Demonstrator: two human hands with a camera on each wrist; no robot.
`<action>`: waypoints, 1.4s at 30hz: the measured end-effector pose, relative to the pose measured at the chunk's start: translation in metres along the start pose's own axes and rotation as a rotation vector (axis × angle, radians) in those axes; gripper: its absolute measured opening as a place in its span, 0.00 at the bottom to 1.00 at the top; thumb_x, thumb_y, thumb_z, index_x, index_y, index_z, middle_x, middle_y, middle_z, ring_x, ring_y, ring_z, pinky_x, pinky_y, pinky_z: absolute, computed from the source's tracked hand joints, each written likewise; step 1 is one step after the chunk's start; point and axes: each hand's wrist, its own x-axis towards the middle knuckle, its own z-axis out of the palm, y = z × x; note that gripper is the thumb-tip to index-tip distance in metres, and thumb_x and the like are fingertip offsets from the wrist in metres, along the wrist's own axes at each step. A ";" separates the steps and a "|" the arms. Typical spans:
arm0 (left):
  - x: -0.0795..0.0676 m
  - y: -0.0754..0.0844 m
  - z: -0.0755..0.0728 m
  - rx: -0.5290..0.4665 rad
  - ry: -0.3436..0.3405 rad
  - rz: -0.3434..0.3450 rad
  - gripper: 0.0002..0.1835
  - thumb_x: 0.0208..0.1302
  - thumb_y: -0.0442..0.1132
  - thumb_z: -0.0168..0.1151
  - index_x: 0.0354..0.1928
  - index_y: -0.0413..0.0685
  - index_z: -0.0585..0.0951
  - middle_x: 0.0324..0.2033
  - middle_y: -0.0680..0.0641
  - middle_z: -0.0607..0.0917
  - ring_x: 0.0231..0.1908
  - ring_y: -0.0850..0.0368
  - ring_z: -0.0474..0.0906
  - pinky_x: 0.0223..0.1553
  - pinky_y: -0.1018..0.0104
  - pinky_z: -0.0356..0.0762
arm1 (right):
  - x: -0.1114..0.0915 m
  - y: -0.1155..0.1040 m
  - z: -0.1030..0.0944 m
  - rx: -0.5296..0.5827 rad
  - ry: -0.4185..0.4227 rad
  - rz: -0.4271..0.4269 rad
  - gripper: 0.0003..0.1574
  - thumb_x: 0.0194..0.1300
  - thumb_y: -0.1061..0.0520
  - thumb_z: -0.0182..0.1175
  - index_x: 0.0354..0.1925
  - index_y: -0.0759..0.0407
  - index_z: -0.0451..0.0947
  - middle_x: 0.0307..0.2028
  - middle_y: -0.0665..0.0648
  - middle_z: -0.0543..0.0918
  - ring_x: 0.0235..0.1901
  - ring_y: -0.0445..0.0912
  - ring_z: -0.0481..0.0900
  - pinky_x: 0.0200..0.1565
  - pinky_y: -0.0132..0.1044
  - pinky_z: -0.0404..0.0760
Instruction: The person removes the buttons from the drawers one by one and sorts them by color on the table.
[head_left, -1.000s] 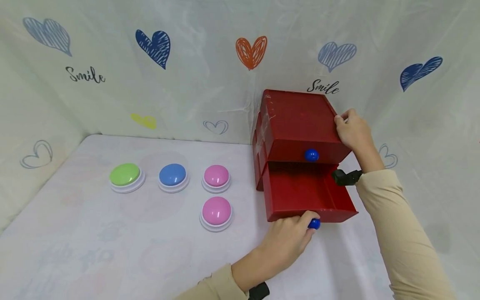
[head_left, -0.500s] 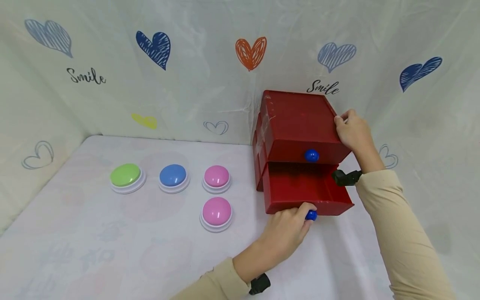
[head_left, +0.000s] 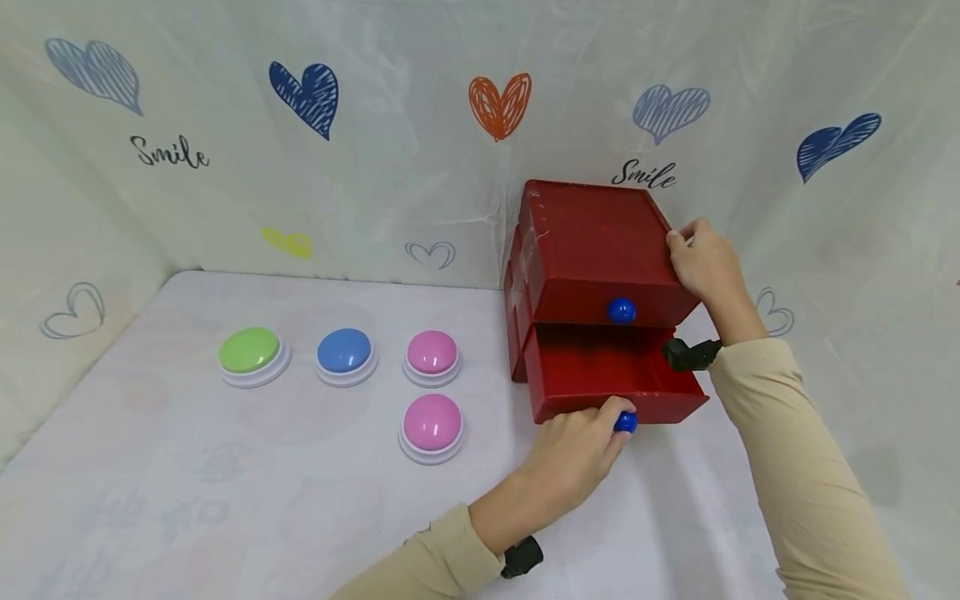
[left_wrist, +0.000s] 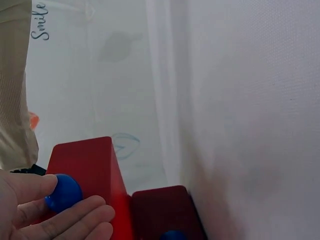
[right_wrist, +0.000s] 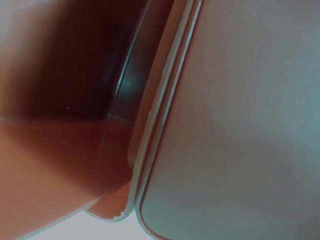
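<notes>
A red two-drawer cabinet [head_left: 600, 233] stands at the right against the backdrop, its upper drawer closed behind a blue knob [head_left: 622, 311]. Below, the lower drawer [head_left: 592, 367] is pulled partly out, and its visible floor is bare. My left hand [head_left: 570, 458] pinches that drawer's blue knob [left_wrist: 65, 192] between thumb and fingers. Up at the cabinet's right edge, my right hand [head_left: 705, 258] grips it with the thumb near the top rim; its other fingers are partly hidden. The right wrist view looks closely at the drawer's inside and the cabinet's rim, with no hand showing.
Left of the cabinet, on the white tabletop [head_left: 262, 483], sit dome push buttons on white bases: a green one [head_left: 250, 350], a blue one [head_left: 344, 350], and two pink ones, rear [head_left: 432, 352] and front [head_left: 432, 423]. A backdrop printed with hearts [head_left: 375, 183] rises behind.
The lower drawer has slid a little way inward, and my left hand has moved with its knob. My right hand stays at the cabinet's edge.
</notes>
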 end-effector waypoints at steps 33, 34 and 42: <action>0.024 -0.022 0.004 -0.031 -0.022 -0.093 0.19 0.64 0.47 0.57 0.57 0.56 0.70 0.34 0.54 0.84 0.26 0.66 0.76 0.28 0.82 0.72 | 0.001 0.000 0.000 0.009 -0.001 -0.002 0.33 0.72 0.43 0.32 0.58 0.69 0.59 0.42 0.71 0.73 0.38 0.59 0.74 0.35 0.47 0.77; 0.024 -0.023 0.004 -0.036 -0.025 -0.098 0.19 0.65 0.47 0.56 0.57 0.56 0.70 0.34 0.54 0.84 0.27 0.66 0.76 0.28 0.82 0.72 | 0.001 0.000 -0.001 0.007 0.001 -0.004 0.33 0.72 0.43 0.32 0.58 0.69 0.59 0.42 0.71 0.73 0.38 0.59 0.74 0.35 0.47 0.76; 0.031 -0.028 0.004 -0.045 -0.011 -0.116 0.18 0.66 0.46 0.56 0.56 0.56 0.70 0.35 0.52 0.85 0.29 0.63 0.79 0.28 0.78 0.75 | 0.000 0.001 0.000 0.004 0.011 -0.018 0.32 0.72 0.44 0.33 0.56 0.70 0.60 0.40 0.71 0.73 0.36 0.59 0.75 0.33 0.46 0.75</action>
